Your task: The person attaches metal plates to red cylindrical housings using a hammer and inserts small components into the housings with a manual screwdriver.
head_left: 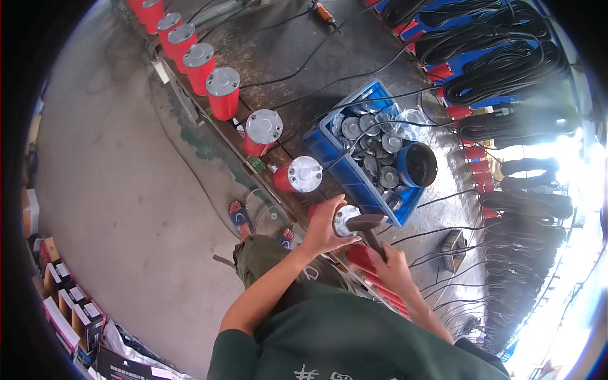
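Observation:
My left hand [326,227] grips a red cylinder with a silver metal end cap [344,218], holding it at the bench edge. My right hand [391,266] holds a hammer [368,226] by its dark handle. The hammer head rests on or just above the silver cap. A row of similar red cylinders with silver caps [223,88] lines the bench edge toward the upper left. The nearest of them, another red cylinder [299,175], lies on its side.
A blue crate [329,149] full of silver metal caps sits on the bench beside a black round pot [418,166]. Coils of black cable [500,69] lie along the right. Loose wires cross the bench. Cardboard boxes [69,310] stand on the concrete floor at lower left.

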A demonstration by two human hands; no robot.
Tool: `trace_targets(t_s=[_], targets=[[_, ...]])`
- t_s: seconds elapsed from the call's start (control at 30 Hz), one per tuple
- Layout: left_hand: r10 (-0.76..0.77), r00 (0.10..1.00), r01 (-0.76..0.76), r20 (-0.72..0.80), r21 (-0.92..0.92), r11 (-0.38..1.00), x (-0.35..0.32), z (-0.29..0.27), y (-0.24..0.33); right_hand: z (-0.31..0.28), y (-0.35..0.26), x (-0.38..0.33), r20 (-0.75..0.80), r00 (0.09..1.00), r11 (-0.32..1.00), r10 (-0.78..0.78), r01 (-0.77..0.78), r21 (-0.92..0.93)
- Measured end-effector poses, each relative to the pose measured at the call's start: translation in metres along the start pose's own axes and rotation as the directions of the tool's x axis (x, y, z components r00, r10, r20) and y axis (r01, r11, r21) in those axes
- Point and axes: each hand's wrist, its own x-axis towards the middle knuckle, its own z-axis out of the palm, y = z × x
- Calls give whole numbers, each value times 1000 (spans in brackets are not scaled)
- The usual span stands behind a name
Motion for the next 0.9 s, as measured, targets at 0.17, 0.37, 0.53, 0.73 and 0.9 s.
trace_targets(t_s=[0.17, 0.37, 0.53, 0.73, 0.9], targets=[[17, 999, -16, -38, 25, 1000, -4, 5, -4, 23, -5, -5, -282, 936, 978, -210, 206, -42], [-21, 1000, 21, -2, -6, 1000, -4, 5, 2, 23, 16, 9, 35, 991, 985, 129, -132, 113], [-23, 1000, 23, -19, -5, 1000, -3, 3, 2, -4, -6, -7, -151, 986, 958, 67, -22, 285], [-31, 998, 28, 52, 51, 998, 2, -2, 6, 21, 7, 24, 39, 997, 994, 65, -61, -90], [-77, 994, 72, 72, 78, 994, 3, -4, 13, -20, 22, 87, 138, 962, 845, 237, -274, 459]])
